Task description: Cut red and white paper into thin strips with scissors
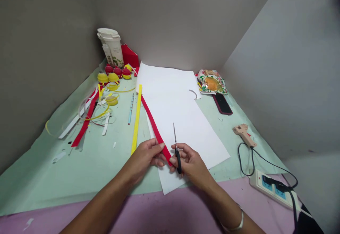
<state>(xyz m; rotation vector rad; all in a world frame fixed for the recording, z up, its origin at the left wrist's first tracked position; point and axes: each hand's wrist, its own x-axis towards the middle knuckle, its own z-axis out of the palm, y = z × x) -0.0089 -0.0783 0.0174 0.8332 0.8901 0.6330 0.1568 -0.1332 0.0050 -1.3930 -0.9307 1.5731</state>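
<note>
A long red paper strip [152, 120] slants across white paper sheets [180, 110]. My left hand [148, 152] pinches the strip between thumb and fingers, a little above its near end. In my right hand [189, 161] is a pair of scissors [178, 159] with black handles, its blades closed and pointing away from me. The thumb of that hand also touches the near tip of the red strip. Left of the sheets lies a yellow strip [136, 120], with a patterned light-blue pencil [131, 109] beside it.
At left are red and white strip scraps [89, 118] with yellow coils. Behind them stand red and yellow paper balls [113, 78] and a white bucket [113, 46]. On the right lie food packets [213, 83], a phone [222, 104], a glue gun [244, 134] and a power strip [273, 189].
</note>
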